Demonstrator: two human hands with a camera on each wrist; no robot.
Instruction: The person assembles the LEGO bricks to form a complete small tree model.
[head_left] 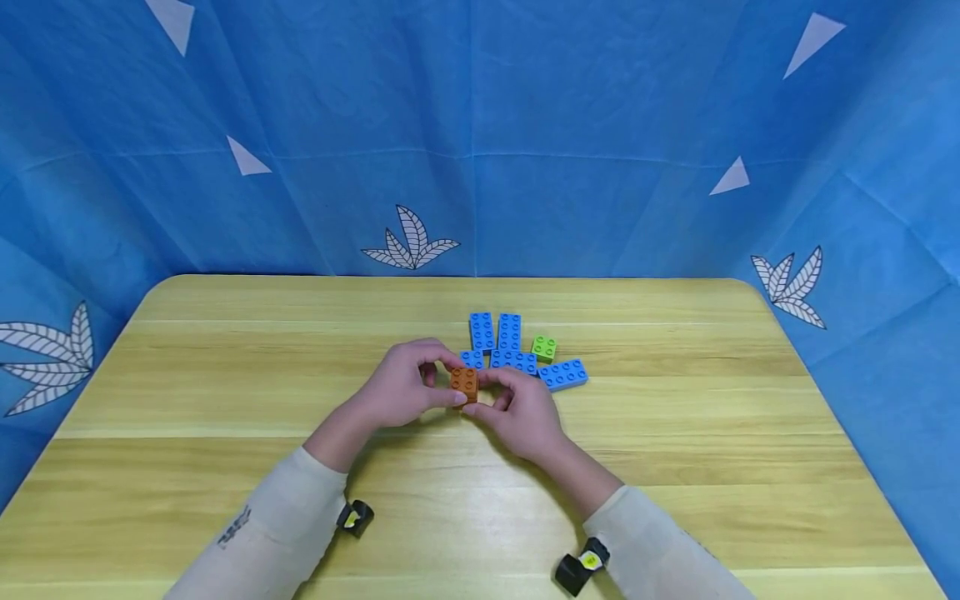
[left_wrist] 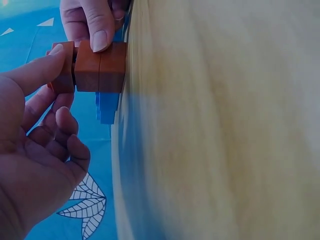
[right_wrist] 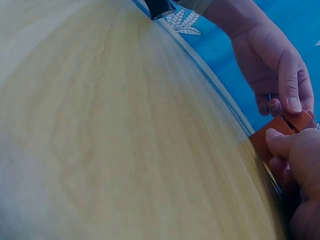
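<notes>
My left hand [head_left: 397,387] pinches an orange-brown toy brick [left_wrist: 64,70] with round studs between thumb and fingertips. Right below it, two more orange-brown bricks [left_wrist: 90,75] are joined in a stack, which my right hand [head_left: 527,417] grips from the right side. In the left wrist view a narrow dark gap shows between the upper brick and the stack. The right thumb presses against the lower bricks; part of the stack is hidden behind the fingers in the right wrist view. Just beyond both hands lie several blue bricks [head_left: 513,361].
A small green brick [head_left: 543,348] lies behind the right hand, near a slanted blue brick [head_left: 563,375]. Two upright-lying blue bricks [head_left: 482,332] sit farther back. All are on a wooden table [head_left: 262,358], with a blue patterned cloth [head_left: 570,150] hanging behind.
</notes>
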